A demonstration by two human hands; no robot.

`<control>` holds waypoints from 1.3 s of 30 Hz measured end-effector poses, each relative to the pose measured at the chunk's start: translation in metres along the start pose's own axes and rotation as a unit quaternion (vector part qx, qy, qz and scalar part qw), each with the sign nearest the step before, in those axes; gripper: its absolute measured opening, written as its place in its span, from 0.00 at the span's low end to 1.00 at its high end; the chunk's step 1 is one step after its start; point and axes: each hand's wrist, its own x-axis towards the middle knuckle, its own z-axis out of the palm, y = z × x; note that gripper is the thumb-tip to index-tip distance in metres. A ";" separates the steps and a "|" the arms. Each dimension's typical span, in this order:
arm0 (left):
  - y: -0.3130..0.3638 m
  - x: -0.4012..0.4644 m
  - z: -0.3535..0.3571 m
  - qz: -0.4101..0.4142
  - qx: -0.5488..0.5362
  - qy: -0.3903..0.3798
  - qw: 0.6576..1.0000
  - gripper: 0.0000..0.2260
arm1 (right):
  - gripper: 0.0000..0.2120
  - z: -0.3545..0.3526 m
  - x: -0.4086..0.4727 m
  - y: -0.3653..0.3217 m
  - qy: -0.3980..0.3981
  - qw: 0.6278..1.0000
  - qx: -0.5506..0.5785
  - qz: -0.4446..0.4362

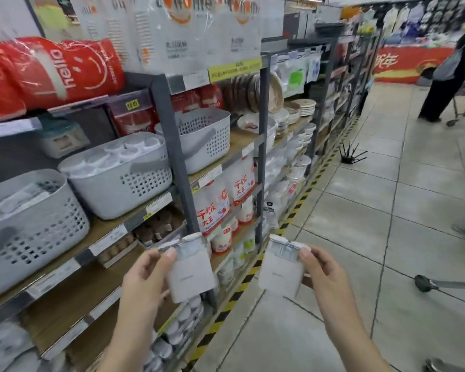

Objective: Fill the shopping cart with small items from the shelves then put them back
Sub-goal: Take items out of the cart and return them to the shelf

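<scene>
My left hand [142,277] grips a small white packet [189,269] with a silvery top, held up in front of the lower shelves. My right hand [324,275] grips a second white packet [278,269] of the same kind over the tiled floor. Both packets stand roughly upright, about a hand's width apart. The shelving [172,122] runs along my left, stacked with baskets, bowls and bagged goods. No shopping cart body is in view.
Grey perforated baskets [124,178] sit on the middle shelf. Plates and bowls [293,114] fill shelves farther down. A yellow-black striped line [290,216] edges the floor. A person [448,76] with a trolley stands far right. A black wheel and bar [424,283] lie right.
</scene>
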 end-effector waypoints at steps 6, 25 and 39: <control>0.010 0.062 0.068 -0.006 -0.017 0.089 0.996 0.08 | 0.08 -0.003 0.122 -0.017 -0.084 0.996 -0.008 -0.017; 0.075 0.287 0.178 0.148 0.052 0.115 0.981 0.05 | 0.12 0.109 0.412 -0.045 -0.198 0.977 0.038 -0.061; 0.098 0.402 0.211 0.148 0.089 0.211 0.962 0.14 | 0.12 0.201 0.550 -0.054 -0.285 0.948 0.121 -0.068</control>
